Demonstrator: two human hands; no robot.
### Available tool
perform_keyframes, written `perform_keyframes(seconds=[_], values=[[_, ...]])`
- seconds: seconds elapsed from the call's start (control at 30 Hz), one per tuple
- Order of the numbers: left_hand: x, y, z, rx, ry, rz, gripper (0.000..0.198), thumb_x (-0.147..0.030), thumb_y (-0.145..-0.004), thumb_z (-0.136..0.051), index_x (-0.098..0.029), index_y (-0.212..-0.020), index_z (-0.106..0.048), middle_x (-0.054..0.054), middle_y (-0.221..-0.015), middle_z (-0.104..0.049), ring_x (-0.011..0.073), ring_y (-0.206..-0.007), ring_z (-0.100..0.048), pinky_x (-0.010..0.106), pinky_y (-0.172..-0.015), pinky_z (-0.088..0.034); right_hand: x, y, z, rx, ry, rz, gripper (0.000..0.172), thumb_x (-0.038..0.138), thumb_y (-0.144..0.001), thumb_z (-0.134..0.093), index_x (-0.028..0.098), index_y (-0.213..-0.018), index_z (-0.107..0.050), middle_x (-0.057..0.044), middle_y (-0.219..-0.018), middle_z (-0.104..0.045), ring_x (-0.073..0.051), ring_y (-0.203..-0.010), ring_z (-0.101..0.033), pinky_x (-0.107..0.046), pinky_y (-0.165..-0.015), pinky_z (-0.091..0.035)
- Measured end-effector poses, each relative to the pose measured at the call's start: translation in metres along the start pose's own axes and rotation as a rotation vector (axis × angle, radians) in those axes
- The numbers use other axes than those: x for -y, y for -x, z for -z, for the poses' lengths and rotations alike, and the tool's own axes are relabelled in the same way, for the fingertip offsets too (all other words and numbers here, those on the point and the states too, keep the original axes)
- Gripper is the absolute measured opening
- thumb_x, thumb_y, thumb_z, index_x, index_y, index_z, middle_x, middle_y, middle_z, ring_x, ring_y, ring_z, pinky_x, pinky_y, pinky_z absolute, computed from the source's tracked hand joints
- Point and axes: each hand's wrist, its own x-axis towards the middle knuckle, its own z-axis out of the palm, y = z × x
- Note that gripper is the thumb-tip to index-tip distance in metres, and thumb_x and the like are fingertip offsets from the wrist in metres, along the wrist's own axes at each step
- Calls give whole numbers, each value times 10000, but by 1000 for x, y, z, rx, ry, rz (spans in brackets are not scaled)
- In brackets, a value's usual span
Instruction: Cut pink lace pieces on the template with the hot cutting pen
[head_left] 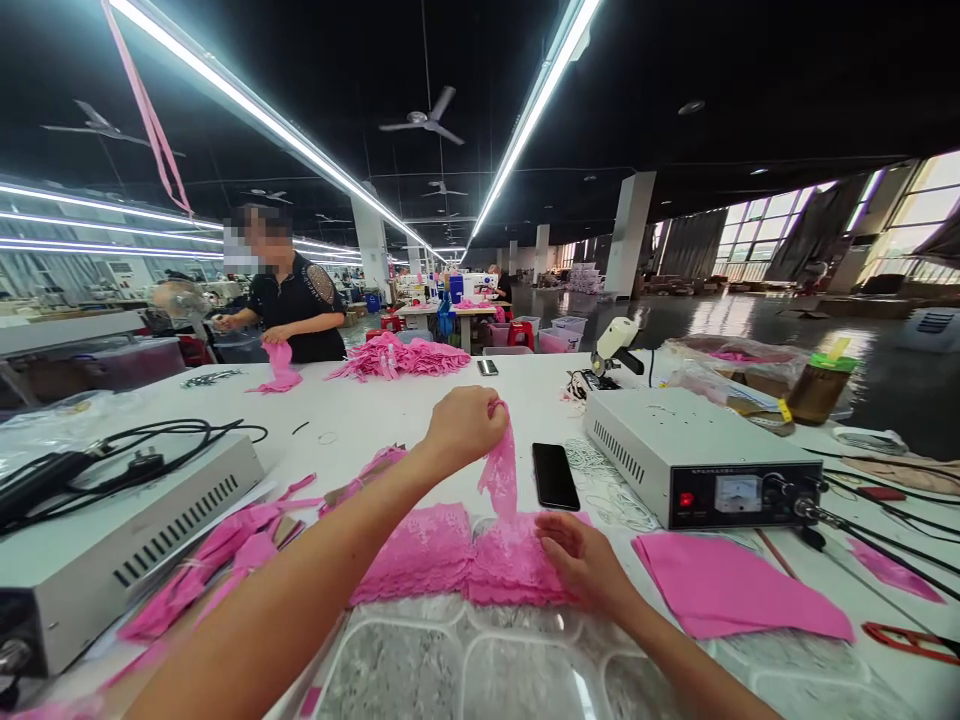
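My left hand (463,428) is closed in a pinch on the top end of a pink lace strip (501,478), lifting it above the white table (390,410). The strip hangs down to a stack of pink lace pieces (442,555) in front of me. My right hand (581,560) rests on the right edge of that stack, fingers curled and pressing on the lace. A clear plastic bag (480,665) lies just below the stack at the near edge.
A black phone (555,475) lies right of the lifted strip. A grey metered machine box (697,460) stands at right, another box (112,530) at left with cables. Pink flat fabric (735,590), red snips (911,640), pink straps (217,560). A person (289,295) handles pink lace across the table.
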Motion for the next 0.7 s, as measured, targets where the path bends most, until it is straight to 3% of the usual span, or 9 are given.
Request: perform_keyframes(seconds=[0.13, 0.3, 0.43, 0.57, 0.7], values=[[-9, 13, 8, 44, -29, 1, 235, -361, -942, -590, -133, -921, -645, 42, -917, -663, 175, -869, -639, 371, -808, -523, 39, 8, 4, -36, 20, 29, 304, 504, -840, -587, 205, -856, -637, -69, -830, -694, -200, -751, -684, -336, -696, -585], [-24, 30, 15, 104, -38, -21, 193, -269, -869, -558, -153, -792, -691, 91, -817, -684, 251, -869, -652, 335, -735, -474, 79, 14, -13, -30, 42, 60, 316, 466, -777, -672, 211, -957, -626, -56, -872, -691, -180, -725, -646, -310, -674, -553], [-21, 45, 21, 162, -35, -36, 198, -235, -823, -534, -166, -750, -704, 99, -768, -685, 256, -796, -651, 308, -669, -435, 76, 10, -24, -31, 39, 51, 243, 446, -812, -598, 205, -840, -615, -39, -730, -658, -171, -645, -621, -292, -600, -528], [3, 60, 19, 248, -25, -34, 193, -208, -784, -521, -172, -677, -677, 78, -690, -663, 216, -660, -611, 284, -571, -375, 63, 14, -16, 5, 40, 29, 244, 426, -824, -551, 207, -731, -605, -34, -692, -640, -166, -621, -609, -287, -588, -515], [29, 70, 6, 327, -6, 2, 210, -200, -765, -496, -171, -624, -649, 67, -639, -648, 187, -563, -559, 279, -505, -318, 60, 24, -19, 55, 71, 2, 193, 399, -796, -598, 207, -773, -603, -33, -737, -646, -173, -663, -614, -303, -626, -527]])
